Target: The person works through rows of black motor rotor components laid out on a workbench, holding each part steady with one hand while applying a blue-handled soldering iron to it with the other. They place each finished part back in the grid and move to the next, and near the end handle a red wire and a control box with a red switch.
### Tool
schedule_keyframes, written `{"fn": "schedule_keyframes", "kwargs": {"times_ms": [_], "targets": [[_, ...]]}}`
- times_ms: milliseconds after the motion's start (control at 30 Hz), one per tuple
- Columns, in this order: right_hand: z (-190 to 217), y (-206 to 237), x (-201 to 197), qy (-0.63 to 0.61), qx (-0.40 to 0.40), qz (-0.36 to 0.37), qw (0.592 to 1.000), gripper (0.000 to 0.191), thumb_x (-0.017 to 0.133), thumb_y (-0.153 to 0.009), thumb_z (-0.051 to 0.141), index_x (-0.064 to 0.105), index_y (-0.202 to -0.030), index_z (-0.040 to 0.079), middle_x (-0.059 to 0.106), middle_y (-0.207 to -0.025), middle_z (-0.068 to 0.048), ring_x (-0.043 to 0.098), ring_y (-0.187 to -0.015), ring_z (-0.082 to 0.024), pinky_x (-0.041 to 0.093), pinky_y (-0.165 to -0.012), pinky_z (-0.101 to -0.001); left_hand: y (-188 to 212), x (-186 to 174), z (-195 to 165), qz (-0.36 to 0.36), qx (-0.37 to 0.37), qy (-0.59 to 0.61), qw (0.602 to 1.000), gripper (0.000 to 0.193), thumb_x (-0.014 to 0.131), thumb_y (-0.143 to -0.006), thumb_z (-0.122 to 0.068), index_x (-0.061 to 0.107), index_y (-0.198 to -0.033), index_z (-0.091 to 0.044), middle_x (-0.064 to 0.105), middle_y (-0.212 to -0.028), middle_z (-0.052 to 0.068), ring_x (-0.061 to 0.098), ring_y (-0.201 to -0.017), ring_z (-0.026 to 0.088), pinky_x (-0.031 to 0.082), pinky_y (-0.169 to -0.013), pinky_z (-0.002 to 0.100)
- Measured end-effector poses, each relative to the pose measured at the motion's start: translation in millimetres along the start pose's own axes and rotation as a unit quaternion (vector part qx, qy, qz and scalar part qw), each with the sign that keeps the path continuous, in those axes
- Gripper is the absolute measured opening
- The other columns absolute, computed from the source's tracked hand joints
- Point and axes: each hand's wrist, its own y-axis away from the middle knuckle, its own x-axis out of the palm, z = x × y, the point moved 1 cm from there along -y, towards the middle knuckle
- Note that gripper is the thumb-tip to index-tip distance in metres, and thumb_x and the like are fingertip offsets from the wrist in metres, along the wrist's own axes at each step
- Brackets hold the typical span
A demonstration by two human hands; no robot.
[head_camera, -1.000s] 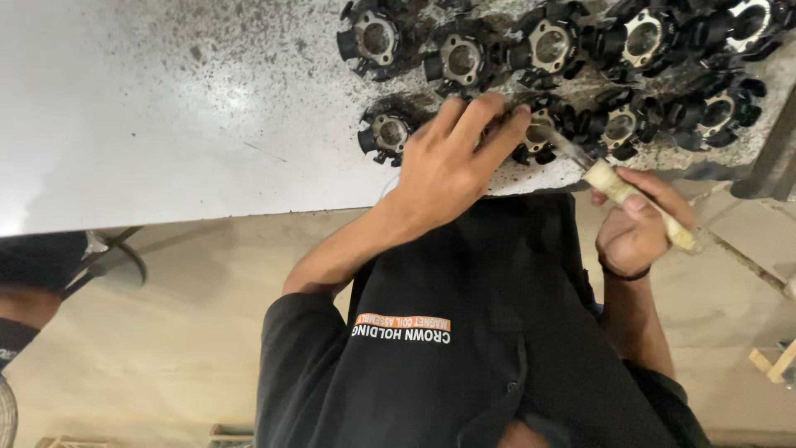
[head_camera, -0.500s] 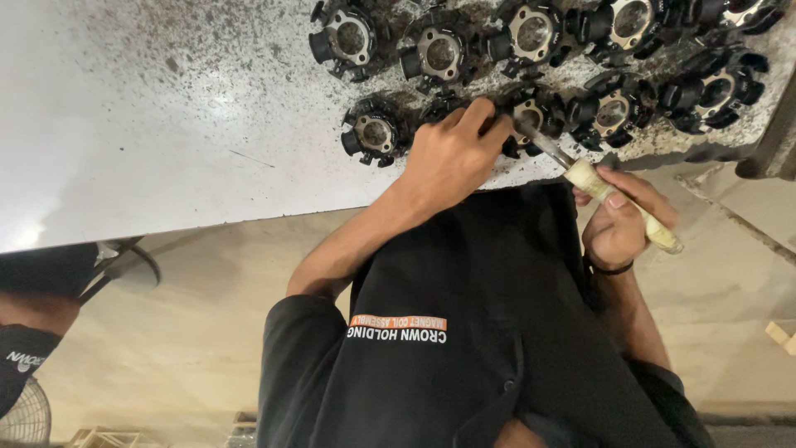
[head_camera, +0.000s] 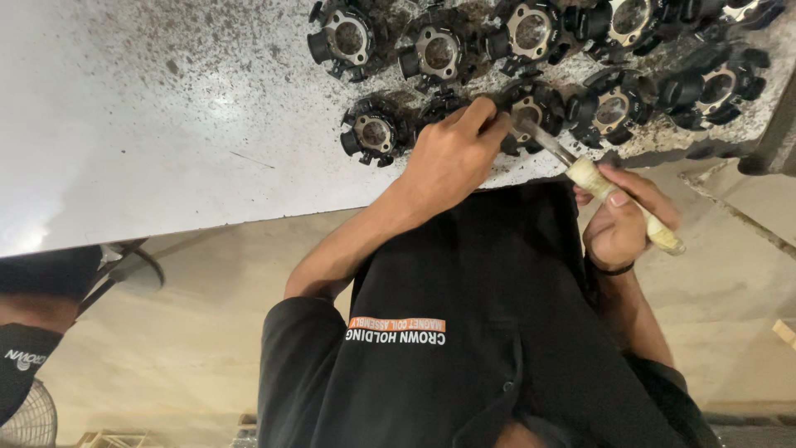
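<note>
The left hand point(head_camera: 452, 162) pressed down on a black round part point(head_camera: 531, 112) near the edge of the speckled grey worktop point(head_camera: 166, 124). The right hand point(head_camera: 622, 220) gripped a pale-handled tool point(head_camera: 609, 195), its metal tip touching that part. More black parts point(head_camera: 439, 50) lay in rows beside it.

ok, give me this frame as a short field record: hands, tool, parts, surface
left hand: pressed on a black round part at the table edge
right hand: gripping pale-handled tool, metal tip at that part
parts: black ring-shaped castings with metal bores, two rows, e.g.
surface: grey metal table, speckled with dark debris
other: fan at lower left
</note>
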Motion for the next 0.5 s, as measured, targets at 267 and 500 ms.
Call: {"fn": "schedule_keyframes", "kwargs": {"times_ms": [267, 500], "targets": [[-2.0, -0.1, -6.6, 0.022, -0.003, 0.044, 0.999, 0.033, 0.057, -0.096, 0.012, 0.066, -0.111, -0.015, 0.066, -0.093, -0.027, 0.065, -0.068, -0.032, 0.053, -0.061, -0.0356, 4.0, 6.0, 4.2, -0.027, 0.036, -0.029, 0.999, 0.034, 0.069, -0.078, 0.0, 0.068, -0.112, 0.001, 0.056, -0.107, 0.008, 0.069, -0.089, 0.024, 0.06, -0.067, 0.035], [-0.7, -4.3, -2.5, 0.062, -0.023, 0.07, 0.995, 0.035, 0.056, -0.094, 0.013, 0.067, -0.109, -0.016, 0.066, -0.086, -0.027, 0.065, -0.064, -0.033, 0.053, -0.058, -0.0355, 3.4, 4.1, 6.7, -0.032, 0.044, -0.028, 0.998, 0.032, 0.072, -0.078, -0.002, 0.068, -0.11, -0.001, 0.057, -0.105, 0.006, 0.068, -0.087, 0.023, 0.058, -0.063, 0.035]]}}
